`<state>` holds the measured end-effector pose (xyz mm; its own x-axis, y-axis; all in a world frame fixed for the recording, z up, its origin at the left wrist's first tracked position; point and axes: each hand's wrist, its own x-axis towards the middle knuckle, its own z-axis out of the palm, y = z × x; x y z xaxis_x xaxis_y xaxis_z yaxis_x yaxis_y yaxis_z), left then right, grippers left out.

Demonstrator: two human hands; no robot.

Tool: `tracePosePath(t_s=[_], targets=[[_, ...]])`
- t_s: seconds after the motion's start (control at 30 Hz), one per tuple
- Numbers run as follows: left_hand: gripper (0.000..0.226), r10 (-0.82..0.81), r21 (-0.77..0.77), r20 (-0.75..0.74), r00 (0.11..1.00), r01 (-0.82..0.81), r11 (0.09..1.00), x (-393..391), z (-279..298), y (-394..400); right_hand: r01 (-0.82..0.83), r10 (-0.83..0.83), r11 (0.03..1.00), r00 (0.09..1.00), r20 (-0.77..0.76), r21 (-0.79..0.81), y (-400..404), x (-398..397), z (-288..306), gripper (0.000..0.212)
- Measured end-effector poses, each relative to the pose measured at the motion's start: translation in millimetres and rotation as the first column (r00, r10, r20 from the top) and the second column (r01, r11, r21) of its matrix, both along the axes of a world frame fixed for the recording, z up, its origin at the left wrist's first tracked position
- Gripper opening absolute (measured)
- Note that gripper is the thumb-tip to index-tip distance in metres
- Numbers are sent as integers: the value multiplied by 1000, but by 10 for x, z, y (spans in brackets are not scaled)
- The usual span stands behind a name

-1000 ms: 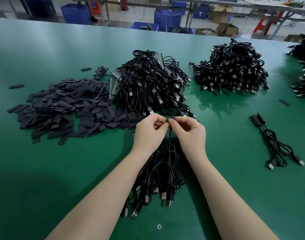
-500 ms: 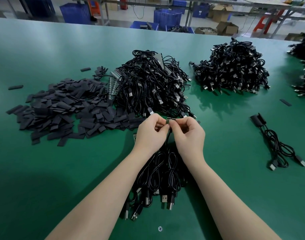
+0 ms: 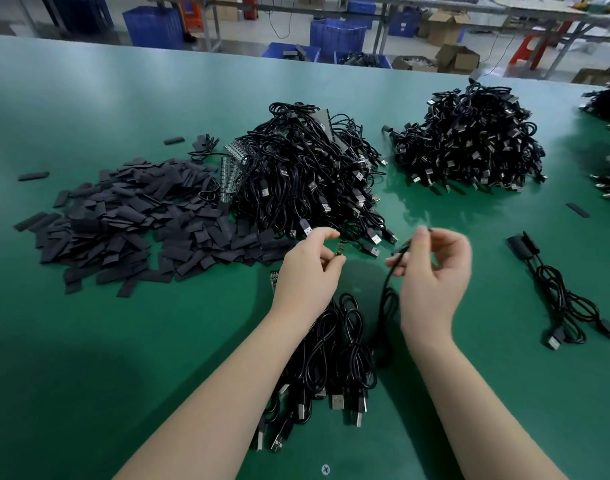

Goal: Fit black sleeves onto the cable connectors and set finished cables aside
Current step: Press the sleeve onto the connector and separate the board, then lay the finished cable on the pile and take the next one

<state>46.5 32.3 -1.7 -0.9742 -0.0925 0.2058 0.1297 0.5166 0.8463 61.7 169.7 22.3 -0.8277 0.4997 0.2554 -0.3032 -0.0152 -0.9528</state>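
My left hand (image 3: 308, 271) pinches a small green circuit-board connector piece (image 3: 341, 248) above the table. My right hand (image 3: 435, 268) pinches the end of a black cable (image 3: 386, 292) whose cord hangs down to a bundle of black USB cables (image 3: 334, 362) lying between my forearms. The two hands are apart, a short gap between them. A heap of flat black sleeves (image 3: 130, 220) lies to the left. Finished cables with sleeves (image 3: 552, 292) lie to the right.
A large tangle of black cables (image 3: 307, 174) sits behind my hands and a second pile (image 3: 469, 140) at the back right. More cables (image 3: 608, 140) crowd the right edge. Stray sleeves (image 3: 577, 210) lie on the green table (image 3: 89, 341). Blue crates stand beyond it.
My hands were pressed together at one point; now they have pulled apart, the left keeping the green piece and the right drawing the cable end to the right.
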Motion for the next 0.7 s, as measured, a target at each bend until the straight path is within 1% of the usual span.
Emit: tracePosePath(t_s=[0.07, 0.13, 0.2, 0.27, 0.3, 0.33, 0.4, 0.47, 0.5, 0.53, 0.57, 0.6, 0.63, 0.67, 0.7], targets=[[33, -23, -97, -28, 999, 20, 995, 5, 5, 13, 47, -44, 999, 990, -137, 15, 95, 28, 209, 9], [33, -32, -197, -41, 999, 23, 980, 3, 12, 19, 102, -87, 994, 964, -253, 48, 159, 49, 431, 10], [34, -64, -276, -30, 997, 54, 960, -9, -7, 21, 120, -81, 987, 943, -321, 104, 163, 77, 635, 11], [40, -101, -340, -7, 995, 93, 936, -25, -7, 27, 84, -14, 977, 944, -330, 198, 111, 100, 806, 10], [42, -107, -317, -9, 994, 98, 943, -20, 16, 29, 41, 34, 973, 948, -316, 228, 66, 105, 877, 10], [43, -85, -238, -34, 996, 75, 968, -8, 56, 28, -13, 85, 972, 951, -297, 235, 12, 102, 934, 10], [41, 46, 12, -145, 988, -45, 999, 12, 174, -4, -129, 172, 975, 953, -250, 180, -100, 76, 1012, 10], [41, 228, 226, -280, 933, -167, 960, 43, 317, -126, -233, 230, 972, 955, -186, 5, -208, 16, 1037, 9], [39, 306, 270, -364, 880, -214, 939, 63, 381, -213, -275, 259, 956, 955, -142, -105, -254, -21, 1019, 7], [35, 356, 236, -475, 804, -274, 932, 78, 434, -312, -305, 294, 931, 952, -82, -201, -293, -58, 979, 5], [31, 361, 126, -598, 716, -361, 924, 96, 475, -400, -326, 338, 906, 941, -2, -270, -329, -85, 918, 5], [28, 324, -18, -699, 637, -469, 883, 112, 507, -463, -341, 385, 885, 919, 88, -317, -360, -103, 832, 7], [27, 271, -144, -752, 601, -550, 822, 128, 526, -492, -354, 431, 867, 886, 172, -350, -382, -112, 725, 8], [28, 233, -241, -743, 627, -576, 781, 143, 541, -484, -364, 467, 855, 851, 243, -370, -398, -110, 608, 9], [29, 203, -319, -683, 702, -536, 781, 152, 554, -453, -370, 489, 849, 820, 298, -377, -406, -105, 499, 10]])
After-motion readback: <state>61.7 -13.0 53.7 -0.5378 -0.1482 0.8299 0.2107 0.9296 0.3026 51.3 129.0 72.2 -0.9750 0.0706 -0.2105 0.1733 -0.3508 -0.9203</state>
